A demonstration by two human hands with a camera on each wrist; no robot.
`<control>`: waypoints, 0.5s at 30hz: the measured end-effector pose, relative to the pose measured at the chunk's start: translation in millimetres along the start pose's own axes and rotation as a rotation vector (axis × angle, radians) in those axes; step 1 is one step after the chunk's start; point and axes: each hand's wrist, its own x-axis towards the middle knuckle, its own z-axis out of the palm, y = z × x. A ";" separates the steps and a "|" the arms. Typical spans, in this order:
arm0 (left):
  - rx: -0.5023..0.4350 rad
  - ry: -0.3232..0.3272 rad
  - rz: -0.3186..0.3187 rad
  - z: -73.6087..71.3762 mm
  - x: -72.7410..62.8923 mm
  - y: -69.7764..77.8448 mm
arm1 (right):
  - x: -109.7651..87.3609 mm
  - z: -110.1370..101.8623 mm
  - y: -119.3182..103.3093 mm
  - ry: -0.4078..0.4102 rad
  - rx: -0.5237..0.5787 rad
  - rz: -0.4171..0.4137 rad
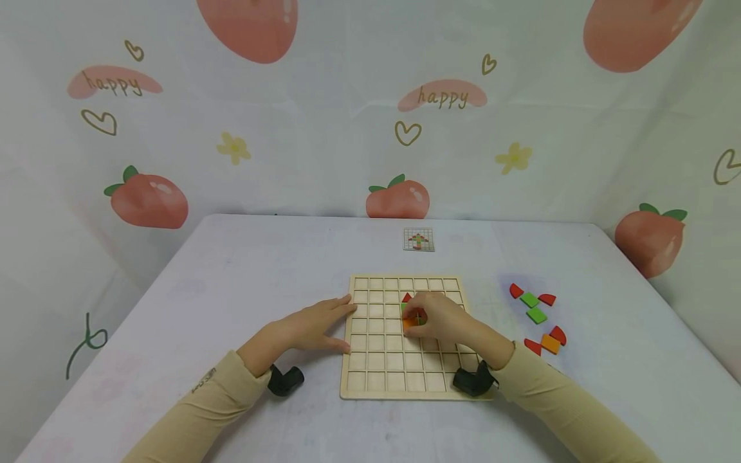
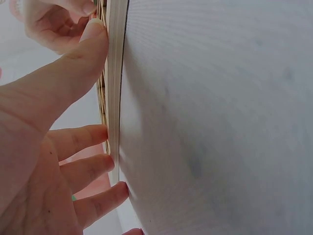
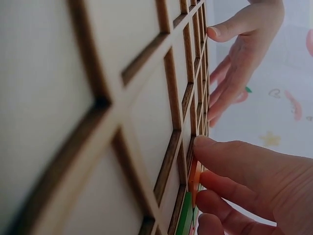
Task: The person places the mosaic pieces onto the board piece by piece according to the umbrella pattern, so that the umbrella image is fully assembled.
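Note:
A wooden grid board (image 1: 376, 363) lies on the table. My left hand (image 1: 315, 325) rests at its left edge, fingers and thumb spread; in the left wrist view, fingers (image 2: 90, 171) touch the board's side (image 2: 113, 107). Over the board's middle, my right hand (image 1: 442, 316) pinches an orange tile (image 1: 410, 323) between thumb and fingers, low in the grid. A red tile (image 1: 407, 298) shows just beyond the fingers, and green and red bits show partly hidden under the hand. In the right wrist view, a green tile (image 3: 184, 215) stands beside the orange one.
Right of the board lie loose tiles: red quarter-round ones (image 1: 516, 291), green ones (image 1: 536, 315) and an orange one (image 1: 550, 344). A small pattern card (image 1: 419, 240) sits behind the board. A printed cloth (image 1: 324, 128) hangs beyond the table's far edge.

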 end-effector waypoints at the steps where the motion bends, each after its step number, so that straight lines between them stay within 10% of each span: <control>1: 0.000 0.001 0.001 -0.1 0.0 0.1 | -0.2 -0.2 0.0 0.001 0.000 0.000; 15: 0.004 0.003 -0.005 -0.5 -0.1 1.3 | -10.3 -15.9 12.6 0.037 0.096 0.076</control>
